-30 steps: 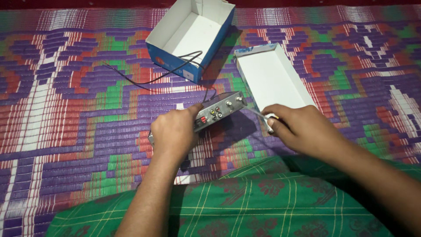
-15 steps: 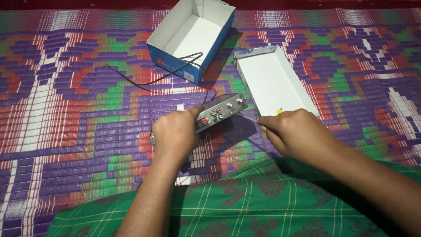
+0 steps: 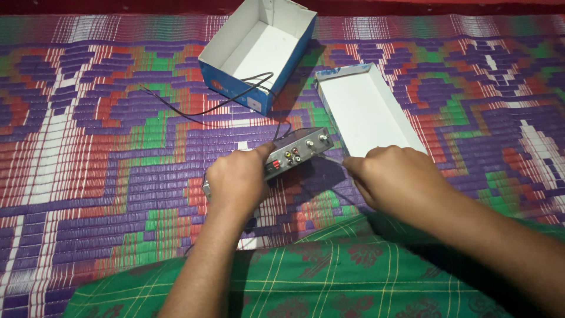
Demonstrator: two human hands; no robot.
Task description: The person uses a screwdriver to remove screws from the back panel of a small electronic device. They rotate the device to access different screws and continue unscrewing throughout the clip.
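- Down on the woven mat [image 3: 106, 147], striped in purple, red, green and white, a small grey metal unit [image 3: 297, 152] lies near the middle of the view.
- Its rear panel faces the camera, with a row of coloured round sockets and two metal connectors towards its right end.
- The left hand [image 3: 235, 182] lies over the unit's left part, fingers curled down around it and thumb up by the sockets; its grip is closed on the unit.
- The right hand [image 3: 397, 176] sits just to the right of the unit, fingers bent inward, pinching a thin pale cable [image 3: 331, 158] whose end points at the panel's right side.
- Whether the cable end touches a connector I cannot tell.
- A blue box [image 3: 259, 53] with a white inside stands open beyond the unit, tilted, well apart from both hands.
- A thin black wire [image 3: 200, 109] runs from the box edge out across the mat to the left.
- The box's white lid [image 3: 368, 112] lies open side up just right of the box, its near end close to the right hand.
- A green checked cloth [image 3: 329, 277] covers the person's lap at the bottom of the view, under both forearms.
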